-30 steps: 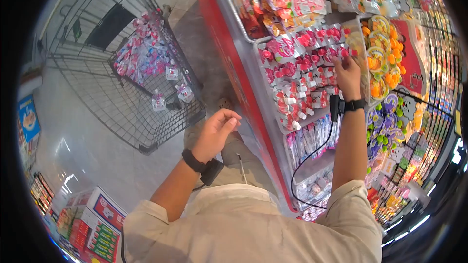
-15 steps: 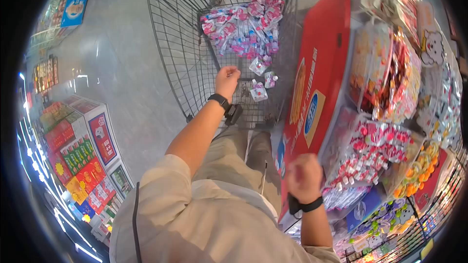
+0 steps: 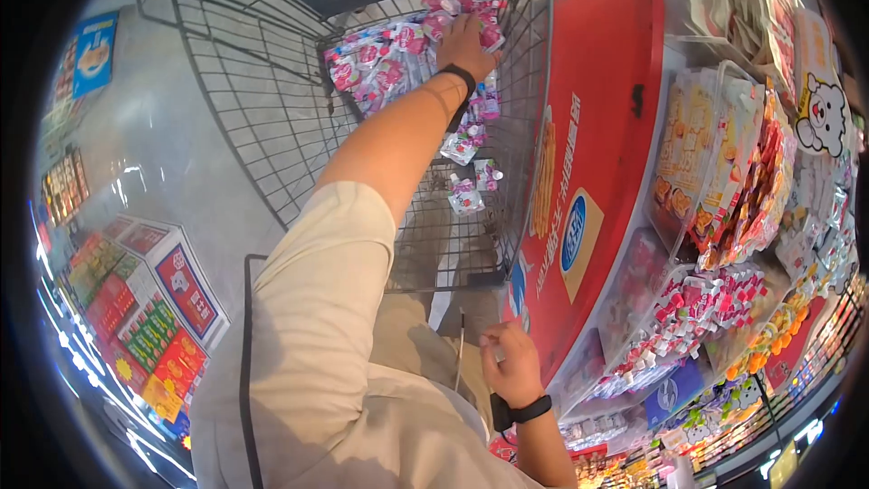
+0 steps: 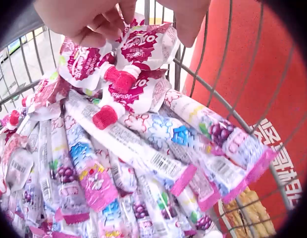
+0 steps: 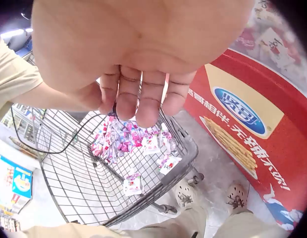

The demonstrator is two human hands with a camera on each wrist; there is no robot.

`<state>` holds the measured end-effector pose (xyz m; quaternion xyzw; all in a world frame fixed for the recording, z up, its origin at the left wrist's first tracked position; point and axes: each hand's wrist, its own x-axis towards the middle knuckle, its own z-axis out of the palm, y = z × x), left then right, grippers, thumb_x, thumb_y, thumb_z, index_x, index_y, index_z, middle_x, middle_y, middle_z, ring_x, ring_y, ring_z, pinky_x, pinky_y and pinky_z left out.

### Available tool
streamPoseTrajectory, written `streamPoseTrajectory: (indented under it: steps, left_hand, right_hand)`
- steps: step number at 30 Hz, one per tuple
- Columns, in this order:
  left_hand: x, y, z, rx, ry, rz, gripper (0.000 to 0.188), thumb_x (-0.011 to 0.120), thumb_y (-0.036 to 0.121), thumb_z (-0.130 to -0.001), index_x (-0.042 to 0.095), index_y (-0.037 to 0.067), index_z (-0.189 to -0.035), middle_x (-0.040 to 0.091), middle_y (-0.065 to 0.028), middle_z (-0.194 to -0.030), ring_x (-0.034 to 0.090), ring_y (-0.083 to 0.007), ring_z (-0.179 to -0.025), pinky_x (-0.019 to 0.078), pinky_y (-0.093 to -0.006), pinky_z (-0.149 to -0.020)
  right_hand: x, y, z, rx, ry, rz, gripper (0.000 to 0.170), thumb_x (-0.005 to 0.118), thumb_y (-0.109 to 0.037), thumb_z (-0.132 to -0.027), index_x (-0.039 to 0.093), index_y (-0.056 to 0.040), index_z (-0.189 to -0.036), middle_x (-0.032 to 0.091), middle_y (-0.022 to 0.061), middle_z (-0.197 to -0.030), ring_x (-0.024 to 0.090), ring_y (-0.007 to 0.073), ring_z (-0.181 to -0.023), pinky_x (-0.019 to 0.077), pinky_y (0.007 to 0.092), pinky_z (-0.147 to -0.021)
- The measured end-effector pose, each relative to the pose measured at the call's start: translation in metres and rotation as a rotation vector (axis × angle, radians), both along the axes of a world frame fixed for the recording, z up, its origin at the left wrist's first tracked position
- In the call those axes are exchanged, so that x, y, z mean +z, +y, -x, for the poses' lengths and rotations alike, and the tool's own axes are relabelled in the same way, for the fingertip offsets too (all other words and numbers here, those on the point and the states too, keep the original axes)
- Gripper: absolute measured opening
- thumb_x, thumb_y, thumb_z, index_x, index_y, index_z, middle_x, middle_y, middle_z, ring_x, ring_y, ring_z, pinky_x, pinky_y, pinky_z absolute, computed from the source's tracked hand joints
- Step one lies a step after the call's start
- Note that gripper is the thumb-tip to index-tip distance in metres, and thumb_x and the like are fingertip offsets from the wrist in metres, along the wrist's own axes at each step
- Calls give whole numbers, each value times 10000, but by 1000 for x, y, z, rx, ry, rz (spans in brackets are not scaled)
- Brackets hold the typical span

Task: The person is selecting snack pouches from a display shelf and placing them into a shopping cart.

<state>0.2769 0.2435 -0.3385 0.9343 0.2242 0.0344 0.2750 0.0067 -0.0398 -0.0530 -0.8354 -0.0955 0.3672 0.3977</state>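
My left hand [image 3: 466, 41] reaches down onto pink-and-white spouted pouches [image 4: 146, 47] heaped at the far end of the shopping cart [image 3: 434, 292]. Its fingers [image 4: 101, 27] and thumb are spread apart over the top pouches, close on either side of one. Below them in the left wrist view lies a pile of long tube packs [image 4: 128, 144] with pink ends and grape pictures. My right hand [image 3: 514, 364] hangs near my waist beside the red display stand [image 3: 579, 208]. Its fingers [image 5: 148, 101] are loosely bent and hold nothing.
A few separate pouches [image 3: 466, 197] lie on the cart's wire floor nearer to me. Trays of packaged sweets [image 3: 692, 308] top the display on the right. Stacked boxes [image 3: 149, 303] stand on the left. Two shoes [image 5: 236, 196] show on the floor beside the cart.
My view has turned from the sweets display toward the cart. The left hand has stretched forward onto the pouches. My right hand has come away from the display's pouches to my waist.
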Motion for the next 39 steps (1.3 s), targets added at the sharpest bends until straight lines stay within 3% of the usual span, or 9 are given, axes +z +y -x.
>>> streamPoseTrajectory:
  steps: [7,10,13,17,24,28,34,37,39]
  left_hand:
    - [8,-5,15,161,-93,22,627,872,352,-652,634,92,-1171,679,-126,-1132,577,-372,-1113,432,-458,-987]
    - [8,0,70,325,-302,516,642,890,218,-738,561,54,-1264,647,-115,-1098,607,-249,-1096,498,-366,-918]
    - [100,11,132,695,-217,1473,690,696,111,-939,311,181,-1507,608,-77,-1178,610,-171,-1064,493,-336,-950]
    - [116,34,238,908,-267,2158,403,589,373,-998,546,170,-1344,650,-90,-1094,620,-235,-1031,515,-372,-946]
    - [217,42,329,1095,-253,2245,394,396,366,-1031,582,37,-1145,619,-198,-1248,612,-335,-1145,534,-461,-933]
    - [244,50,366,540,-109,2035,369,490,395,-946,556,61,-1088,604,-241,-1238,661,-377,-1013,576,-514,-773]
    - [264,32,404,762,-100,2140,514,397,439,-970,551,53,-1274,619,-254,-1173,650,-470,-983,562,-591,-698]
    - [258,26,412,710,-199,2164,503,388,471,-975,561,159,-1329,636,-188,-1175,623,-469,-1029,510,-647,-774]
    - [268,22,399,783,-324,2175,476,407,489,-972,585,211,-1316,651,-143,-1158,618,-425,-1040,494,-621,-818]
  right_hand:
    - [7,20,-15,7,-51,-46,133,665,-38,-843,642,-32,-973,637,145,-887,617,348,-838,487,429,-723]
    - [-20,46,-55,-134,-163,-107,121,640,-23,-861,638,-23,-982,638,139,-883,622,341,-858,493,413,-743]
    - [-55,93,-116,-221,-23,-235,124,614,-48,-913,640,10,-1019,656,150,-927,644,284,-868,503,381,-770]
    - [-135,176,-198,-135,-31,-390,204,622,-99,-932,646,29,-1089,682,167,-1014,663,256,-915,516,366,-816]
    - [-250,268,-263,-122,-228,264,709,745,-286,-792,471,-22,-1389,552,244,-1348,543,410,-1248,445,453,-1052]
    - [-260,295,-281,-131,-340,576,649,748,-287,-791,512,-76,-1357,563,227,-1344,535,424,-1244,433,460,-1065]
    - [-304,303,-287,-237,-397,293,212,567,-201,-918,632,-56,-1057,682,249,-1032,631,447,-1051,480,531,-915]
    - [-307,309,-264,-269,-504,115,528,622,-187,-889,467,-5,-1360,590,253,-1307,585,408,-1205,454,480,-1033]
    - [-232,298,-240,-189,-197,88,652,664,-151,-832,396,-30,-1413,595,237,-1287,588,413,-1197,459,456,-1041]
